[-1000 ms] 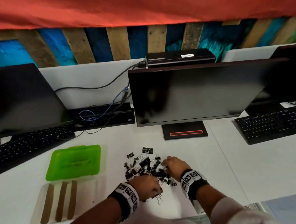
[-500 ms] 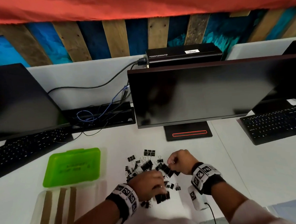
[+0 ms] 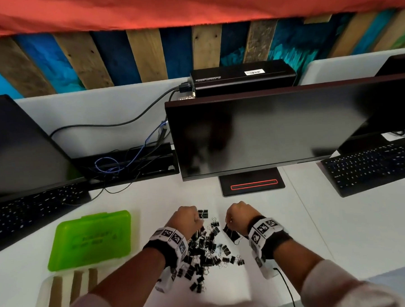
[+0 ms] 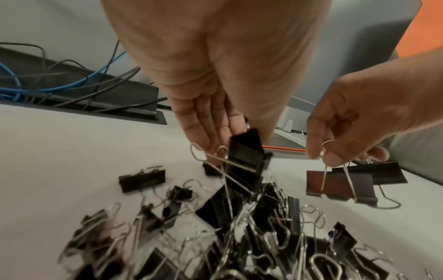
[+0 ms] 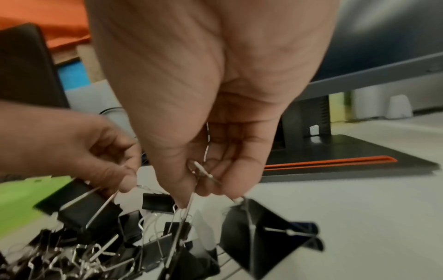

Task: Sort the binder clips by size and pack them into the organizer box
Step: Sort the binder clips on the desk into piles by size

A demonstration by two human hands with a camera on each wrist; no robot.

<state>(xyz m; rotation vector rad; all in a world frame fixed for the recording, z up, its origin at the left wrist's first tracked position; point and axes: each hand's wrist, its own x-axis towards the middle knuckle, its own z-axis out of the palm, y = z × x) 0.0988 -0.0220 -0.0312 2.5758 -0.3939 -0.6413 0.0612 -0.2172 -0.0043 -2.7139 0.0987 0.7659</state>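
A pile of black binder clips (image 3: 205, 253) of mixed sizes lies on the white desk (image 3: 329, 228) in front of me. My left hand (image 3: 197, 224) pinches the wire handle of a large clip (image 4: 246, 163) and holds it over the far side of the pile. My right hand (image 3: 230, 224) pinches the wire handles of large clips (image 5: 263, 236), which hang just above the desk at the pile's right. The organizer box lies at the left, a green half (image 3: 91, 239) farther off and a clear half (image 3: 47, 300) with brown strips nearer me.
A dark monitor (image 3: 277, 130) on a black stand (image 3: 252, 186) rises just beyond the hands. Keyboards lie at the left (image 3: 30, 209) and right (image 3: 373, 165). A cable tray (image 3: 127, 162) with loose wires sits behind the box. A thin cable (image 3: 286, 287) trails from my right wrist.
Both hands have come up out of the pile and moved away from me, each now with large clips hanging from it. The pile has spread toward me.
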